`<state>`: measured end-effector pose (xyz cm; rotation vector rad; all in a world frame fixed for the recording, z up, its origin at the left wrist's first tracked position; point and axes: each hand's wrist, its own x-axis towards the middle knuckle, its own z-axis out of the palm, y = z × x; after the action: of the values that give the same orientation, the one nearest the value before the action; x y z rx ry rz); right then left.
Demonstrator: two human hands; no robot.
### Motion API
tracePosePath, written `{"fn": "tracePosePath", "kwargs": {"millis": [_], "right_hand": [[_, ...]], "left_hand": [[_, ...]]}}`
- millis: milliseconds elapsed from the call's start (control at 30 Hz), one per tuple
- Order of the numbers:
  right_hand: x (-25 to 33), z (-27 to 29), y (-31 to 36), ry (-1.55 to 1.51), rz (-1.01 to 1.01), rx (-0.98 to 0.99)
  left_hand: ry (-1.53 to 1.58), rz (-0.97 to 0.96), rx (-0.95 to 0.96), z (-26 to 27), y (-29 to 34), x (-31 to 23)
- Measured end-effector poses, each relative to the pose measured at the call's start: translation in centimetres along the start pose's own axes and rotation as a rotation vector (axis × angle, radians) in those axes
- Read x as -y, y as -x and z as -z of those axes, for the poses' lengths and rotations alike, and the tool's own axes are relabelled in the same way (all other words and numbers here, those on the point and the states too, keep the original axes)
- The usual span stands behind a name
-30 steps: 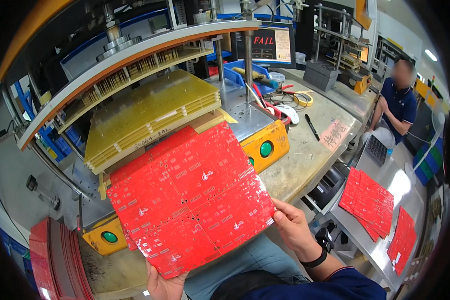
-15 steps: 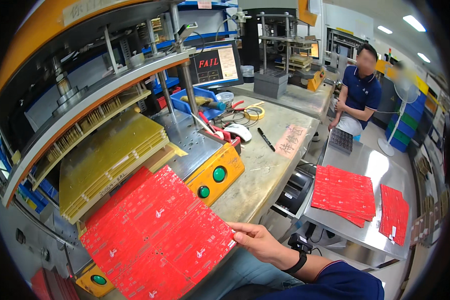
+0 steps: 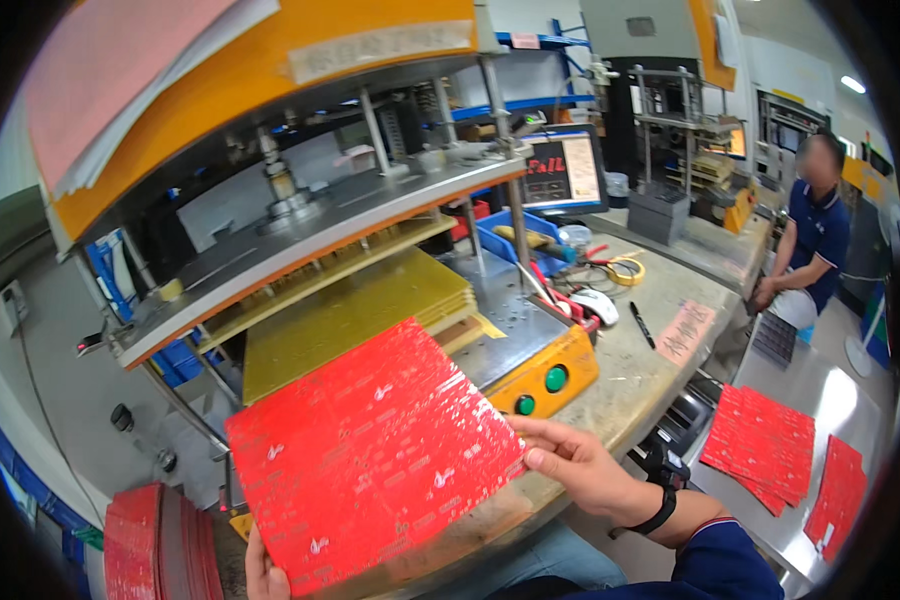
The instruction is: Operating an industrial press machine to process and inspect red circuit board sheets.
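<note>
A large red printed circuit board panel (image 3: 370, 460) is held up tilted between my hands, in front of a press fixture. My right hand (image 3: 577, 462) pinches its right corner, thumb on top and fingers behind. At the lower left corner my left hand (image 3: 264, 568) grips the edge; only part of it shows, with the rest behind the panel. Just beyond the panel lies the yellow-green fixture plate stack (image 3: 355, 320), under the raised upper plate of the press (image 3: 320, 245).
Red panels stand stacked (image 3: 160, 540) at lower left. More panels (image 3: 760, 440) lie on a metal table (image 3: 840, 385) at right. An orange control box (image 3: 540, 375) with green buttons, a mouse (image 3: 594, 305), a pen (image 3: 642, 325) and a monitor (image 3: 560, 170) are on the bench. A seated person (image 3: 815, 235) is at far right.
The view has swung left, so the scene sits further right. The panel has come away from the fixture plate, and my left hand now shows at its lower left corner.
</note>
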<state>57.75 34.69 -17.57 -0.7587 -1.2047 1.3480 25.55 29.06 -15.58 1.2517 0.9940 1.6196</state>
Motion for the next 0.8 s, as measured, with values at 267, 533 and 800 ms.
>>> {"fn": "tracePosePath", "kwargs": {"millis": [267, 533, 800], "right_hand": [[0.9, 2.0, -10.1, 0.438, 0.265, -0.021], [-0.6, 5.3, -21.0, 0.610, 0.299, -0.161], [-2.7, 6.9, -23.1, 0.783, 0.301, -0.220]], "left_hand": [[-0.443, -0.241, 0.007, 1.2, -10.5, -0.6], [-0.619, -0.137, 0.075, 1.9, -24.0, 3.6], [-0.493, -0.184, 0.205, 1.9, -26.0, 4.7]]}}
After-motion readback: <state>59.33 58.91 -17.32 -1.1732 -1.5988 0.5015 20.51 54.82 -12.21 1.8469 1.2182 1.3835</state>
